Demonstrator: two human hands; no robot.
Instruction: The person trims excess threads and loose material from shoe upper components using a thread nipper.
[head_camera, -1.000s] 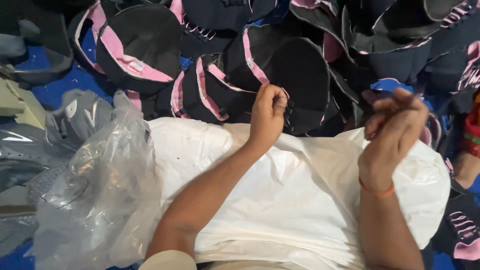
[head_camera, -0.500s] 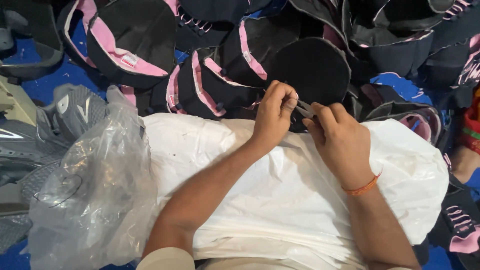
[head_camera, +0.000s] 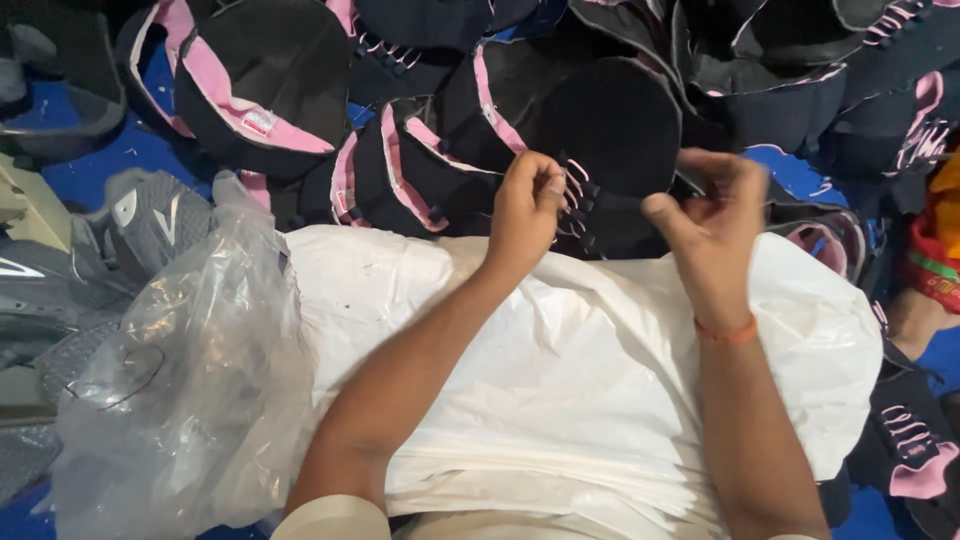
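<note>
My left hand (head_camera: 525, 205) pinches the laced edge of a black shoe upper (head_camera: 620, 130) with pink lace loops, held just above a white plastic-covered bundle (head_camera: 560, 390) on my lap. To the right of that upper, a short gap away, my right hand (head_camera: 715, 215) hovers with its fingers curled and thumb out. I see nothing in it. An orange band circles the right wrist. Both forearms lie across the white bundle.
Several black and pink shoe uppers (head_camera: 260, 85) are heaped across the back and right. A crumpled clear plastic bag (head_camera: 190, 370) sits at the left, with grey shoe parts (head_camera: 140, 215) behind it. Blue floor (head_camera: 100, 155) shows between them.
My right hand came in to meet the left hand at the upper's laces, then drew away to the right. The left hand stayed on the upper.
</note>
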